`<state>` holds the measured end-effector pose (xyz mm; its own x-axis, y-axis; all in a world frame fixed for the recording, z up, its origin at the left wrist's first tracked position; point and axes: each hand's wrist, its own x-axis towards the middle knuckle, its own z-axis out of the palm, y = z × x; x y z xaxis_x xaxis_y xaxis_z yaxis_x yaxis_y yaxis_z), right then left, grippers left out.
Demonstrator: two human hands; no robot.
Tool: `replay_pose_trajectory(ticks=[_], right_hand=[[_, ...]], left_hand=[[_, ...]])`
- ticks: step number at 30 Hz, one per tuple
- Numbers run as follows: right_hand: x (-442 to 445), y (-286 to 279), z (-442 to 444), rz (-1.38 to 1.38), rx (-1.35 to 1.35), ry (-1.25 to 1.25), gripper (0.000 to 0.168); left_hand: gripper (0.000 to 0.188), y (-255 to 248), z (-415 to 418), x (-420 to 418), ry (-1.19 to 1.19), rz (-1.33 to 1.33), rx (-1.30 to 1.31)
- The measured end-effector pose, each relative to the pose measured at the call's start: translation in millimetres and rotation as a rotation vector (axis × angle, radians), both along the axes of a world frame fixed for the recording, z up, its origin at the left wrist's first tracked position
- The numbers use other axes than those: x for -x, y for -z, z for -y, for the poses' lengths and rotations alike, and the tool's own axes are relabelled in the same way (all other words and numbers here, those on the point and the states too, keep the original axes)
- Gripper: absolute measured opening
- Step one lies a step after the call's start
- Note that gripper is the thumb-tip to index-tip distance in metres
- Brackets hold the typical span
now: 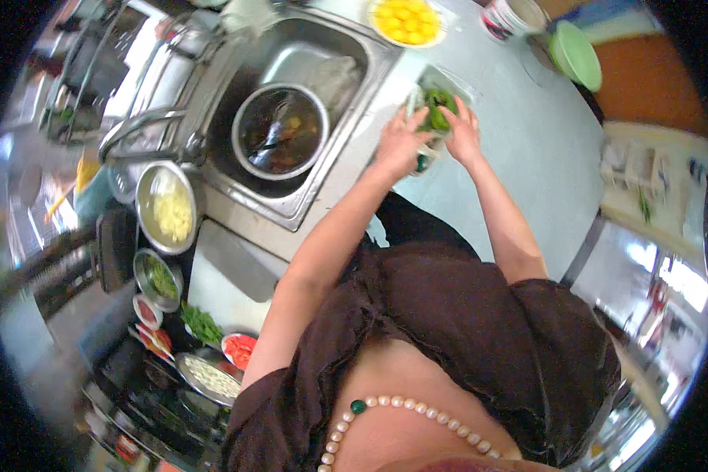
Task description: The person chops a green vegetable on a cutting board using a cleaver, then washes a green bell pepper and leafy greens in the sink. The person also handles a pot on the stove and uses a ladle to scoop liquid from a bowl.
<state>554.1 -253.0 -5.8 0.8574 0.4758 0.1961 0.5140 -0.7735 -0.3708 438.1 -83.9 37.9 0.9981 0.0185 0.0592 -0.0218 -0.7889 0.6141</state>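
Both hands reach over the light counter [525, 135], right of the sink. My left hand [402, 141] is at the near left side of a clear plastic container [442, 76] with green peppers [439, 106] in it, its fingers spread at the rim. On the other side my right hand [464, 131] touches the peppers with bent fingertips. Whether either hand grips anything is blurred. A pale, crumpled item with a dark green patch [423, 162] lies just below the container, partly behind my left hand.
Left is a steel sink [307, 209] holding a round pot of dark liquid [324, 138], beside a faucet [135, 133]. A bowl of yellow pieces [407, 23], a white tub [507, 20] and a green bowl [578, 56] stand beyond. A cleaver [236, 259] lies on a white board [212, 289].
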Motion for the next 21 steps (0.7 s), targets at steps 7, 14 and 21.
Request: replay_pose_trajectory(ticks=[7, 14, 21], right_hand=[[2.6, -24.3, -53.3, -0.302, -0.114, -0.188, 0.021], [56.9, -71.3, -211.4, -0.905, -0.572, -0.463, 0.016], [64.9, -81.5, -301.2, -2.176, -1.017, -0.289, 0.042]], left_hand=[[0.054, -28.8, -71.2, 43.9, -0.476, 0.154, 0.078], [0.044, -44.2, -232.2, 134.6, -1.298, 0.499, -0.130], [0.030, -20.8, -282.2, 159.1, -1.298, 0.239, -0.012]])
